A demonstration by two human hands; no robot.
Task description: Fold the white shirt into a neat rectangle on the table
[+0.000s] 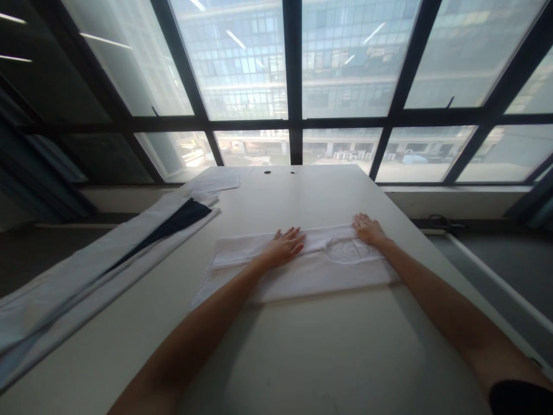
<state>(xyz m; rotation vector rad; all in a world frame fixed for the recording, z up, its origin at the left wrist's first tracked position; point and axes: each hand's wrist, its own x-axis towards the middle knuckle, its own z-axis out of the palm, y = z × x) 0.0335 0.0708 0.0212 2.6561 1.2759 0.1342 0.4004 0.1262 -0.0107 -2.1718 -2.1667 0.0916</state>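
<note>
A white garment (319, 276), folded into a long strip, lies crosswise on the white table (302, 357). A rounded neckline-like opening shows in its right half. My left hand (284, 246) rests flat on the upper middle of the cloth, fingers spread. Flat against the far right corner of the cloth is my right hand (369, 229), its fingers stretched out. Neither hand grips anything. The layers beneath both palms are hidden.
Along the table's left edge lies a long pile of white cloth (129, 259) with a dark navy piece (181, 221) among it. White sheets (216, 180) lie at the far left corner. Two small dark spots mark the far edge. Large windows (250, 63) stand behind.
</note>
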